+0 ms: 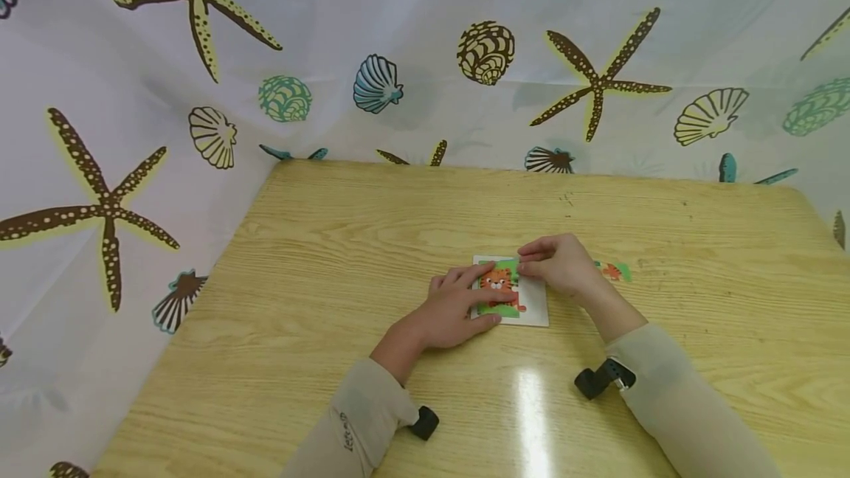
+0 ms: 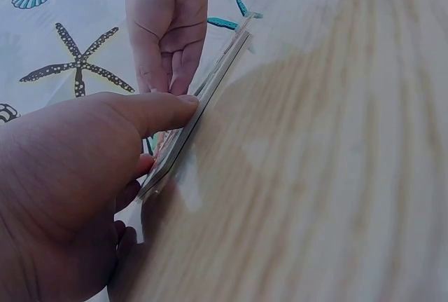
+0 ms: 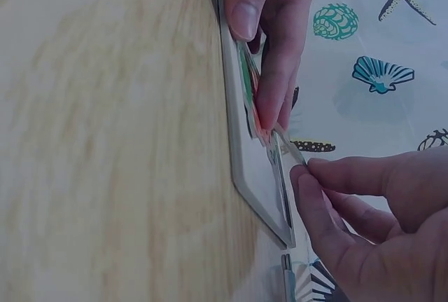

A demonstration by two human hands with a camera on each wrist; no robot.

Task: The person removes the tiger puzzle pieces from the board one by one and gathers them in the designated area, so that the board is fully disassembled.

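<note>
A white puzzle board [image 1: 536,310] lies flat on the table, with joined pieces forming a tiger picture [image 1: 496,281] on its left part. My left hand [image 1: 457,312] rests across it, fingers spread and fairly straight over the tiger; the left wrist view shows its thumb along the board's near edge. At the board's upper right, my right hand [image 1: 566,265] pinches a puzzle piece [image 3: 290,146] between thumb and forefinger. That piece is tilted, its lower edge right by the joined pieces and the left fingertips. Fingers hide much of the picture.
Just right of the right hand lie loose puzzle pieces [image 1: 616,271], orange and green, partly hidden by that hand. The wood-grain table [image 1: 345,242] reaches back to a white curtain [image 1: 425,13] printed with shells and starfish. Both wrists carry black camera mounts.
</note>
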